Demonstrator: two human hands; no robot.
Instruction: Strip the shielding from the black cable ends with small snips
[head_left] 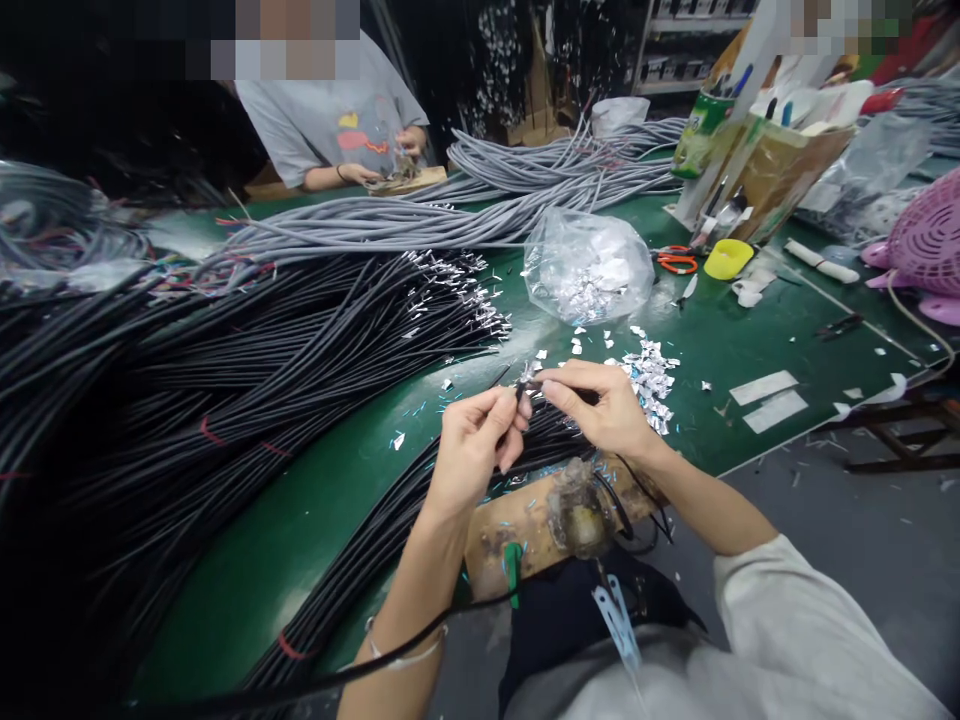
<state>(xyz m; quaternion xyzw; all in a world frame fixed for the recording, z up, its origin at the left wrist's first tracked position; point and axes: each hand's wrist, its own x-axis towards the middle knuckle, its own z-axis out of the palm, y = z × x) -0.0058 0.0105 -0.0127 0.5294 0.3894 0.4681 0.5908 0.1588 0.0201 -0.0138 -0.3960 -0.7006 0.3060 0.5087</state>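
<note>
Cable end (520, 391) partly behind left fingers (498, 412)

On my left, a big heap of black cables (247, 350) blocks the way, and a smaller bundle (360, 550) slants in under my left hand (476, 435). Between them a strip of green bench (322, 485) leaves a low passage, dotted with small scraps (399, 440). Beside my right hand (606, 405), a pile of foil bits (651, 380) is in the way; right of that, I have a wider lane of bench as far as two pale strips (763, 387). Ahead, a clear plastic bag (589, 265) bars my reach. Below my wrists, a wooden board (487, 542) with a grimy fixture (581, 515) closes off the near side.
</note>
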